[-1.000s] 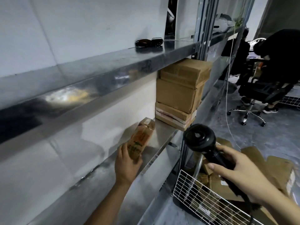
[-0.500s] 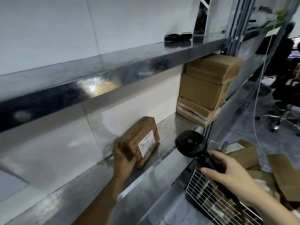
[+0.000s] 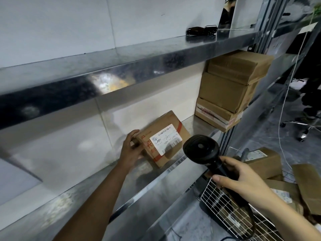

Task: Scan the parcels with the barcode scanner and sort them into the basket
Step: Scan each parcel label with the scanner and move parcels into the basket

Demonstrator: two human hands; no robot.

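Head | L grip [image 3: 132, 151] holds parcel [image 3: 171, 125]; R grip [image 3: 243, 180] clasps scanner [image 3: 199, 149]; basket [image 3: 224, 204] has boxes [image 3: 265, 161]

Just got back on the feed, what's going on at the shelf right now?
A person looks to be mid-scan. The left hand grips a small cardboard parcel on the metal shelf, white label facing out. The right hand holds the black barcode scanner with its head close to that label. Whether it has read is not visible. A stack of boxes sits further along the shelf, and the wire basket below right holds other parcels.
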